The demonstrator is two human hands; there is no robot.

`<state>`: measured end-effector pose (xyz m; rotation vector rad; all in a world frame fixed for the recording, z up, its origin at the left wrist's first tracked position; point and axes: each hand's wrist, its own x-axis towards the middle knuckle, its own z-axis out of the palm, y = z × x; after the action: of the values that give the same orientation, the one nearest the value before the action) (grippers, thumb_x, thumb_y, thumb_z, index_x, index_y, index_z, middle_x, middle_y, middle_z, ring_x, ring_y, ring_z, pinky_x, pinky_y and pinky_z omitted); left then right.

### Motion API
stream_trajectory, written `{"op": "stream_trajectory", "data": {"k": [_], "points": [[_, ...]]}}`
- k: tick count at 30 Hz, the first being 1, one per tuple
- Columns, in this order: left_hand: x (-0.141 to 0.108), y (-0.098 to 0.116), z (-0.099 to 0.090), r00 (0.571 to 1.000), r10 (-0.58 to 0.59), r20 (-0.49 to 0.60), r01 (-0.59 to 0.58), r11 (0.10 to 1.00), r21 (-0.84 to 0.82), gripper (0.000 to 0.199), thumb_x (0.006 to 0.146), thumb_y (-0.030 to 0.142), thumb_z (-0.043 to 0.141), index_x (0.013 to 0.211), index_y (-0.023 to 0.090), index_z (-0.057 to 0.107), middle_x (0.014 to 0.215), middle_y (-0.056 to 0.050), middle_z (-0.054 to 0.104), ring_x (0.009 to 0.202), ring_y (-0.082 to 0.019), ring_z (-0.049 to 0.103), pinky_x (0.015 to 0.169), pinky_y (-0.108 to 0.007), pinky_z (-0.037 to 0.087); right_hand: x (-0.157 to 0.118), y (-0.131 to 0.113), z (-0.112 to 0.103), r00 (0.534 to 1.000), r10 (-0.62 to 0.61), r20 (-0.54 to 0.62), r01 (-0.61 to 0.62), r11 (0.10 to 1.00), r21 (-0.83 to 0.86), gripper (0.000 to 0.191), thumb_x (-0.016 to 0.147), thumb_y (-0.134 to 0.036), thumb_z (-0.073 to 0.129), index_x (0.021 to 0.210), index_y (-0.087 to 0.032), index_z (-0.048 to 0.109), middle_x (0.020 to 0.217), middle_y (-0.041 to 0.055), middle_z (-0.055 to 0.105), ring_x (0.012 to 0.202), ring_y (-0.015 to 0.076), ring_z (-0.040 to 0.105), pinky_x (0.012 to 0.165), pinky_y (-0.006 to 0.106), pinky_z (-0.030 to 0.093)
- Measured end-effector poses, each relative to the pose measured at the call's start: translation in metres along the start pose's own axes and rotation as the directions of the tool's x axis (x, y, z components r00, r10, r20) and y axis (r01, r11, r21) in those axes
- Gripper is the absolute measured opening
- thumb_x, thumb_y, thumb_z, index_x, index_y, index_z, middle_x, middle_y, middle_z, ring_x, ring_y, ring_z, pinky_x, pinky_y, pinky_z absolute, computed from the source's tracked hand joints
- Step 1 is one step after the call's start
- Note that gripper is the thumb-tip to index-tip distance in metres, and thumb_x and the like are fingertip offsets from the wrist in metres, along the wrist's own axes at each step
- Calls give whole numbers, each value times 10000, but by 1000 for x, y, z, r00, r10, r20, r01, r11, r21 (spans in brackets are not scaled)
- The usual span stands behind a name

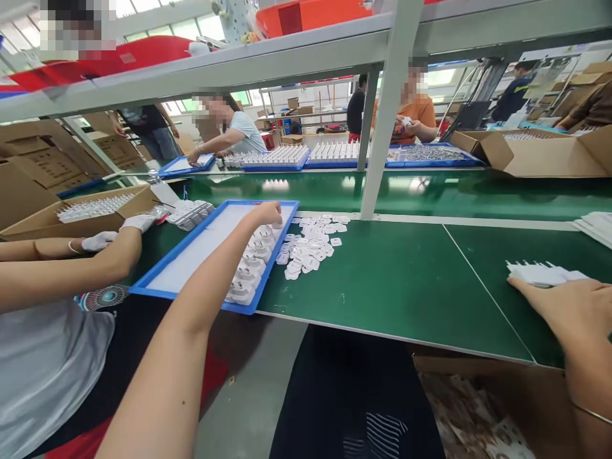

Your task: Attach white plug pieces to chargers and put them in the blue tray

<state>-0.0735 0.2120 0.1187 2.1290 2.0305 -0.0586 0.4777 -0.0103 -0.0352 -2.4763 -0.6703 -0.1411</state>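
My left hand (268,213) is over the far right corner of a blue-rimmed tray (174,294), its fingers bent down at the end of the rows of white plastic parts (248,268). Whatever is under those fingertips is too small to make out. Over at the right edge of the table, my right hand (574,306) is wrapped round a group of white pronged parts (545,274). Flat white square pieces (306,252) lie in a loose pile just right of the tray.
A co-worker's gloved hand (138,222) is left of the tray, near a carton (129,207) of white parts. A metal post (382,127) rises beyond the table. White pieces (595,228) lie at the far right. An open box (478,370) stands below the table edge.
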Motion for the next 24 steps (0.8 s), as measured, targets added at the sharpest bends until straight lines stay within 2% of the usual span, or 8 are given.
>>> {"op": "stream_trajectory", "data": {"k": [7,12,15,18,19,21,22,24], "points": [[-4,-4,4,972,41,229,-47,999,21,270,578,262,757,838,205,706,930,-82,738,877,-266,658,707,-301,482,-25,-34,-33,982,-101,162,100,995,17,1091,563,-715,681,1481,-190,410,1251,399,554,1198,532,519,832,616,370],[-8,7,-6,956,35,290,-48,998,38,169,686,301,734,795,172,724,955,-122,753,910,-290,679,819,-365,521,-63,-89,-53,862,-315,396,257,947,194,782,623,-658,746,1244,-252,500,1230,265,631,1067,411,631,796,475,477],[-27,20,-19,979,75,190,-81,996,25,315,818,359,658,1031,134,713,1197,-181,707,1092,-335,650,968,-444,489,-95,-127,-56,720,-511,470,330,847,416,673,622,-582,779,1125,-239,493,1239,212,633,1007,344,654,798,418,503],[-81,38,-20,977,210,-26,-210,977,-21,474,962,376,456,1377,156,518,1517,-149,487,1377,-295,477,1147,-438,362,-129,-162,-58,503,-673,542,325,728,603,635,621,-574,798,1066,-238,493,1155,147,663,940,306,662,766,392,516],[-107,46,-14,953,287,-97,-292,956,-42,509,976,381,423,1454,206,427,1571,-97,428,1432,-246,420,1184,-399,329,-141,-173,-59,414,-716,562,322,693,645,614,634,-572,798,1052,-240,494,1124,129,670,917,296,663,753,387,517],[-160,63,10,797,535,-280,-578,810,-97,696,901,374,566,1530,220,311,1616,-97,357,1485,-267,356,1223,-432,299,-163,-192,-62,258,-762,594,332,647,686,569,646,-536,808,1020,-242,496,1063,101,676,868,281,660,714,380,513],[-185,70,28,739,591,-324,-642,763,-72,804,849,359,635,1552,225,271,1626,-100,340,1512,-302,307,1243,-483,263,-175,-201,-65,191,-770,608,346,633,693,545,643,-501,817,999,-243,495,1032,91,679,846,277,655,689,377,508],[-220,81,68,693,627,-356,-676,736,-21,909,814,334,690,1576,197,212,1620,-138,345,1515,-375,287,1222,-575,279,-196,-213,-71,78,-775,628,374,606,702,499,623,-406,831,949,-245,489,965,72,685,805,268,644,640,367,494]]}}
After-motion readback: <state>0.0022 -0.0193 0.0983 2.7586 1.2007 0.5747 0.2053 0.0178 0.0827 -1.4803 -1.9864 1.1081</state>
